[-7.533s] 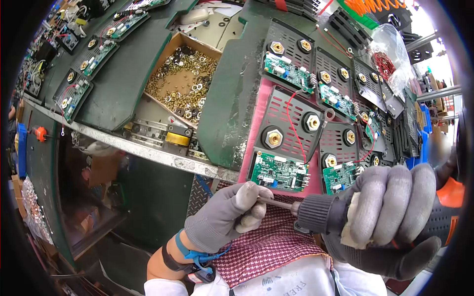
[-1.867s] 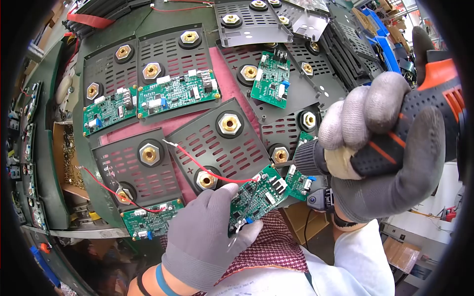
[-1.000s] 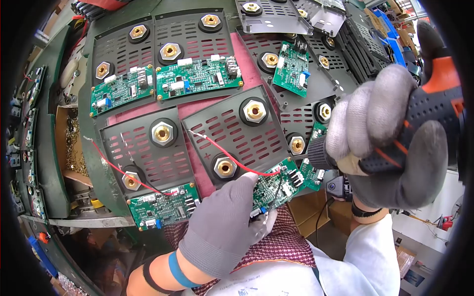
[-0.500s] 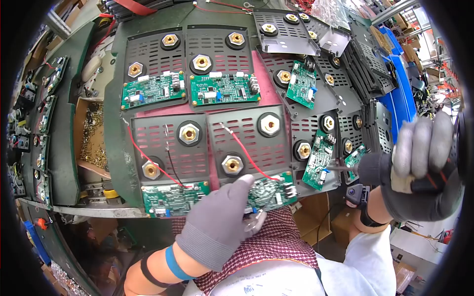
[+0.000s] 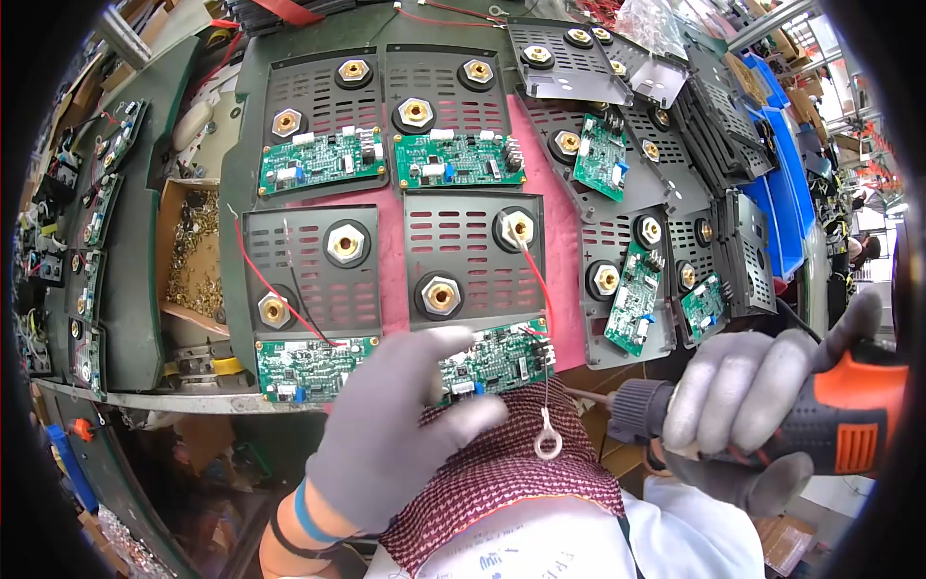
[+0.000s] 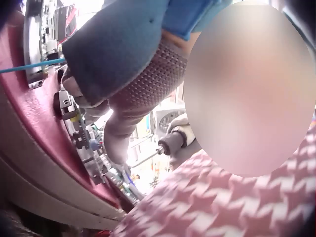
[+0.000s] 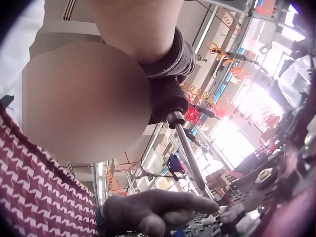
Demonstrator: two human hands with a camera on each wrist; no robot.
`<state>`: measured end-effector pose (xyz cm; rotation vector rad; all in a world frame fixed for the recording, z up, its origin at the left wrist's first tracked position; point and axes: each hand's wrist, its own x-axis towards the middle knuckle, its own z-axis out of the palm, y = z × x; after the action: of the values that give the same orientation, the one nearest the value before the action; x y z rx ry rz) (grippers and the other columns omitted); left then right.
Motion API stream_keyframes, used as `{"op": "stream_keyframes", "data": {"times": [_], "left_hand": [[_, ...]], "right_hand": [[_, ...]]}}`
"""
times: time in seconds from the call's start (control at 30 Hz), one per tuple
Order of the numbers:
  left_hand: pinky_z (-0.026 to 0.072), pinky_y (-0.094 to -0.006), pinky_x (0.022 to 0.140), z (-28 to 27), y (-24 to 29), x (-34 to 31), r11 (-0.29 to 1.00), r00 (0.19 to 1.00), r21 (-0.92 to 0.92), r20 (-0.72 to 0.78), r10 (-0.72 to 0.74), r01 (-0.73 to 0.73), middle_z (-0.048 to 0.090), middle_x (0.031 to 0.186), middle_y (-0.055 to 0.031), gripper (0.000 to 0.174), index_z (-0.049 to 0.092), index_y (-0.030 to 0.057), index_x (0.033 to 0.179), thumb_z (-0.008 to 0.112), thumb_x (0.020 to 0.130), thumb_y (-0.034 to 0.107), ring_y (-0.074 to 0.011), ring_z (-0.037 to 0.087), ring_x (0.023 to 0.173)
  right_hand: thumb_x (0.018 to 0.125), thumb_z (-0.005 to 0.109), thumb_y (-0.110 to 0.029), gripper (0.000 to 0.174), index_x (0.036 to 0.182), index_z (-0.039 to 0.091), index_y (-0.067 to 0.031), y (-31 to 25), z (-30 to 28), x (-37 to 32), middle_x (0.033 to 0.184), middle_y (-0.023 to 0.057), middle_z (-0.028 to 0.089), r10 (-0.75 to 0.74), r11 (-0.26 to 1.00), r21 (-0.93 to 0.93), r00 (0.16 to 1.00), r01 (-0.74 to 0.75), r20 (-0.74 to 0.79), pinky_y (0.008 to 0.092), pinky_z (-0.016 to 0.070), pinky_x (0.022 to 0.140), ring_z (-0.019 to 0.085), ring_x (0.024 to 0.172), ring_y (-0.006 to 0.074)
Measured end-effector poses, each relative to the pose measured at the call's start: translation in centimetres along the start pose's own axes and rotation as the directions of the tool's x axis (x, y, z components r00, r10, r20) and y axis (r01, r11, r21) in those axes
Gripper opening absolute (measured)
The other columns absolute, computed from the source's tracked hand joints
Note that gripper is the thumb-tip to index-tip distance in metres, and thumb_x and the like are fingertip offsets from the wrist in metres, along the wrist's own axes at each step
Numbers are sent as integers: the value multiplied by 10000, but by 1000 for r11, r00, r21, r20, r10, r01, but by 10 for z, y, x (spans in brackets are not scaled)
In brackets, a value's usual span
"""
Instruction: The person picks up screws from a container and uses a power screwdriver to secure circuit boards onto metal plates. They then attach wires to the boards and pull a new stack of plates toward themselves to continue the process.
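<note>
My left hand (image 5: 453,381), in a grey glove, lies with straight fingers across the left end of a green circuit board (image 5: 502,355), thumb just under its near edge. That board sits at the near edge of a slotted dark metal panel (image 5: 468,261). A red wire (image 5: 536,280) runs from the board up to a brass terminal (image 5: 518,229). A thin wire with a ring lug (image 5: 548,444) hangs off the board over my checked apron. My right hand (image 5: 743,425) grips an orange and black power screwdriver (image 5: 839,425); its bit (image 5: 588,396) points left, just right of the board.
Several more panels with brass terminals and green boards cover the pink mat (image 5: 391,280). A cardboard box of brass nuts (image 5: 193,251) stands at the left. Blue crates (image 5: 781,174) stand at the right. The bench's metal front edge (image 5: 145,400) runs close to me.
The right hand has dropped with the screwdriver, and its bit now points left at the near board. The left hand's fingers have straightened. The ring-lug wire now hangs over the apron.
</note>
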<state>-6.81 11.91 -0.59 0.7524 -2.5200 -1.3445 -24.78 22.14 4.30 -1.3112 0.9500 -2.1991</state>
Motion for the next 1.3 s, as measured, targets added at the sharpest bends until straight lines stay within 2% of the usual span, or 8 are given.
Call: {"op": "stream_keyframes", "data": {"times": [0.13, 0.2, 0.27, 0.33, 0.43, 0.77, 0.93, 1.3], "left_hand": [[384, -218, 565, -2, 3, -28, 687, 947, -680, 36, -318, 257, 551, 849, -32, 351, 497, -38, 1202, 448, 857, 3, -69, 460, 669], [380, -205, 532, -10, 7, -32, 178, 793, -830, 407, -453, 528, 591, 904, -78, 354, 491, -56, 1209, 433, 880, 61, -71, 463, 639], [369, -197, 501, -2, 1, -37, 151, 821, -862, 388, -419, 485, 611, 943, -122, 393, 435, -74, 1253, 436, 911, 120, -69, 472, 622], [365, -188, 492, 3, 1, -38, 148, 831, -864, 396, -392, 482, 620, 970, -162, 438, 374, -75, 1292, 454, 935, 164, -71, 494, 644], [336, -181, 452, 11, -2, -38, 107, 838, -874, 412, -357, 475, 637, 919, -161, 338, 430, -9, 1183, 505, 934, 208, -71, 482, 581], [309, -224, 461, 35, -25, -40, -220, 890, -879, 449, -81, 423, 556, 812, -79, 334, 500, 42, 960, 629, 879, 339, -93, 424, 563], [375, -268, 494, 37, -20, -44, -157, 888, -891, 445, -121, 425, 531, 836, -76, 283, 519, 51, 994, 702, 806, 158, -134, 458, 600], [311, -194, 420, 34, -18, -43, -94, 900, -921, 390, -192, 379, 521, 695, -34, 441, 597, 5, 933, 544, 913, 442, -59, 420, 508]], "right_hand": [[858, 638, -138, 871, 1455, 13, -26, 0, -1, -9, 626, 47, 472, 41, 999, 25, 998, -42, 40, 248, 450, 348, 421, 396, 108], [854, 645, -132, 878, 1455, 13, -27, -5, 5, -8, 628, 50, 479, 30, 1000, -11, 999, -29, 17, 247, 452, 349, 417, 395, 112], [852, 651, -137, 935, 1455, -59, -47, -11, 10, -5, 645, 47, 489, 65, 996, -67, 998, -64, 8, 240, 456, 353, 429, 400, 115], [836, 678, -158, 628, 1333, 333, 11, -8, 10, -7, 602, 35, 486, 44, 996, 73, 999, -42, -26, 234, 450, 352, 435, 405, 104], [804, 710, -171, 402, 603, 366, -127, -9, 20, -1, 444, 5, 409, 272, 951, 151, 962, -269, 1, 203, 393, 312, 371, 329, 73], [810, 661, -81, 250, 724, 429, -43, -2, 44, 7, 449, -18, 409, 127, 946, 299, 992, -123, 6, 179, 380, 263, 364, 309, 44], [783, 660, -18, 260, 890, 437, 65, -11, 33, 12, 461, -24, 409, 75, 952, 291, 995, -90, 62, 180, 392, 255, 365, 304, 38], [731, 683, 33, 365, 999, 449, 113, -4, 45, 10, 453, -17, 420, 90, 940, 330, 996, -93, 24, 182, 388, 252, 359, 292, 55]]}}
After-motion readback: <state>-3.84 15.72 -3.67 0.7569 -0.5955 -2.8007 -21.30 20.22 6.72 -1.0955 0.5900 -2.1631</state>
